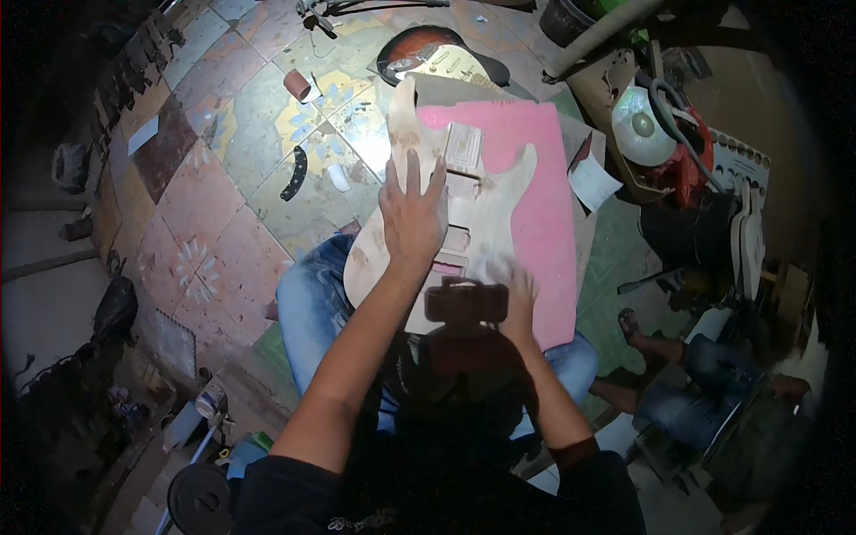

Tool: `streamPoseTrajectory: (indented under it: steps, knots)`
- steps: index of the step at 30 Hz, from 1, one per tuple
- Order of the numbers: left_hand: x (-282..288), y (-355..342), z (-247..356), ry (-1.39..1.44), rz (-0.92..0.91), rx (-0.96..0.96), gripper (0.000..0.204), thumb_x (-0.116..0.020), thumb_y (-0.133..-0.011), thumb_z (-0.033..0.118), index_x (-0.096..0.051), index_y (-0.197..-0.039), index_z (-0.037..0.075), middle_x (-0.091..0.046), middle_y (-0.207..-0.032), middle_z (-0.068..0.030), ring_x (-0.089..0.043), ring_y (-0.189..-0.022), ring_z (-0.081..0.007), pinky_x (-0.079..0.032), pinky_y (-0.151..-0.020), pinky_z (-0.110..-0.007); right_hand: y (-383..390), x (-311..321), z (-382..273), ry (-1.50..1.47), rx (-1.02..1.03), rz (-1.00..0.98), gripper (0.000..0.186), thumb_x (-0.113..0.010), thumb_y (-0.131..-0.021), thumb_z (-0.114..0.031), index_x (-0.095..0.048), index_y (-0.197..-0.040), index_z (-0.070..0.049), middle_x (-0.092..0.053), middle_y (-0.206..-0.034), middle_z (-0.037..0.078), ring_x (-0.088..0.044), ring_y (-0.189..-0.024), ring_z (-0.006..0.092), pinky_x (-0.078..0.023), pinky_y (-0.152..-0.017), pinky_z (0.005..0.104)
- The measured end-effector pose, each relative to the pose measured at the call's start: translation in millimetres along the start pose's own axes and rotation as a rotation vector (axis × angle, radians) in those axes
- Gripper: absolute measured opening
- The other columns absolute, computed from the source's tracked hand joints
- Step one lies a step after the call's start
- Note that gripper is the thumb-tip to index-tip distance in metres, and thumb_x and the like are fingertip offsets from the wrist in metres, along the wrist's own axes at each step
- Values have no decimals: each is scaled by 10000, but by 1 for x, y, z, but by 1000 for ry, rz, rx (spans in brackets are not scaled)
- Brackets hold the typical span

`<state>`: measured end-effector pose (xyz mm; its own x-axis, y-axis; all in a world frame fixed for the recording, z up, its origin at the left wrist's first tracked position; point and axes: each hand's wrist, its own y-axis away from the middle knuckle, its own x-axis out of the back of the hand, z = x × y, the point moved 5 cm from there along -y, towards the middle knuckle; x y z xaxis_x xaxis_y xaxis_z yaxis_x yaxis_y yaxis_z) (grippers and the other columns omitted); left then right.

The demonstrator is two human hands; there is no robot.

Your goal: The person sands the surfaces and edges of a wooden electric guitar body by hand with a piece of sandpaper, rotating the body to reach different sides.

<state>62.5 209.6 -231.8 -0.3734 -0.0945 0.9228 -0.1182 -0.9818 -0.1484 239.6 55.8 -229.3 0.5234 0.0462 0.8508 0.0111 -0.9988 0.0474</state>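
An unfinished pale wooden electric guitar body (502, 203) with routed cavities lies on a pink sheet (550, 250) across my lap. My left hand (412, 214) rests flat on its left half, fingers stretched and slightly apart. My right hand (519, 299) is at the lower right of the body, smeared by motion; whether it holds anything cannot be made out. A dark shape overlaps the body's lower part.
A sunburst body with cream pickguard (416, 46) lies ahead. A red roll (297, 86), black curved strip (294, 172) and white paper (594, 185) lie around. Cardboard boxes and clutter (679, 178) stand right; a seated person's legs (669, 410) show lower right.
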Motion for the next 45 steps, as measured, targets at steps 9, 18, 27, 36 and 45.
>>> streamPoseTrajectory:
  steps: [9, 18, 27, 36, 45]
  knots:
    - [-6, 2, 3, -10, -2, -4, 576, -612, -915, 212, -517, -1481, 266, -391, -1563, -187, -352, -1404, -492, -339, -1102, -566, 44, -11, 9, 19, -186, 63, 438, -601, -965, -261, -590, -1393, -167, -508, -1387, 173, -451, -1288, 407, -299, -1084, 563]
    - [-6, 3, 3, -22, 1, -5, 540, -611, -943, 235, -523, -1475, 264, -410, -1550, -197, -377, -1388, -492, -373, -1059, -588, -56, 9, 3, 16, -276, 126, 483, -679, -900, -280, -601, -1356, -141, -562, -1277, 187, -483, -1232, 408, -339, -1069, 521]
    - [-7, -2, 6, -29, 32, -8, 533, -608, -951, 253, -522, -1477, 261, -398, -1557, -201, -379, -1384, -485, -373, -1058, -587, -60, 10, -7, -6, -254, 166, 534, -668, -921, -345, -569, -1412, -158, -540, -1306, 151, -478, -1200, 380, -351, -1032, 542]
    - [-2, -1, 9, -22, 7, -18, 532, -606, -945, 234, -531, -1471, 252, -397, -1552, -211, -362, -1395, -500, -360, -1074, -583, 36, -18, 24, 10, -214, 96, 582, -678, -872, -359, -583, -1429, -220, -519, -1359, 114, -450, -1250, 376, -318, -1045, 546]
    - [-3, 0, 11, -21, -20, -16, 573, -594, -923, 230, -506, -1489, 244, -358, -1579, -196, -332, -1419, -477, -332, -1111, -548, 30, -10, 7, -2, -146, 130, 512, -647, -924, -311, -577, -1409, -162, -539, -1344, 156, -467, -1265, 383, -336, -1063, 556]
